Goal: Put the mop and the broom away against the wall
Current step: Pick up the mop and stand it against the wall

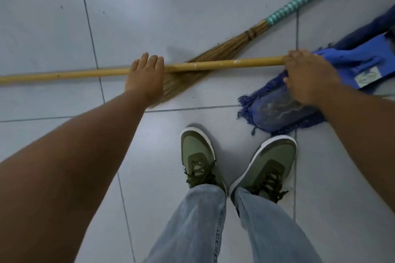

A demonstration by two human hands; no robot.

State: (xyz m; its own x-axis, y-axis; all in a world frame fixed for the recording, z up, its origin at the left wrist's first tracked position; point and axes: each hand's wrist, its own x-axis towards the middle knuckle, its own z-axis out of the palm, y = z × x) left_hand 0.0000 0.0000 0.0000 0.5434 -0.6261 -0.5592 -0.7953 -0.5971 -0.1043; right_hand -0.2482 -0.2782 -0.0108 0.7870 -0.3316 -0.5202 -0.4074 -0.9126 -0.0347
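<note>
Head view, looking straight down at a grey tiled floor [53,34]; I see both arms reaching forward and low. My left hand [145,74] lies over the mop handle [224,64], fingers draped across the top of the pole; whether they close underneath I cannot tell. My right hand [307,74] sits at the far end of the same pole, right where it meets the blue mop head [284,111], fingers curled over the joint; the wrap under it is hidden too, so the grip is unclear. The mop lies nearly flat, its yellow wooden pole running left to right across the frame; the fringed blue head rests on the tiles just ahead of my right shoe [269,166], with a blue plastic clamp [363,64] beside the right hand. The broom [213,55] lies on the floor diagonally; its straw bristles fan out under the mop pole and under my left hand; its handle, wrapped in green and white, runs off to the upper right corner. Green shoes and pale jeans [203,220] at the bottom; no wall in frame.
</note>
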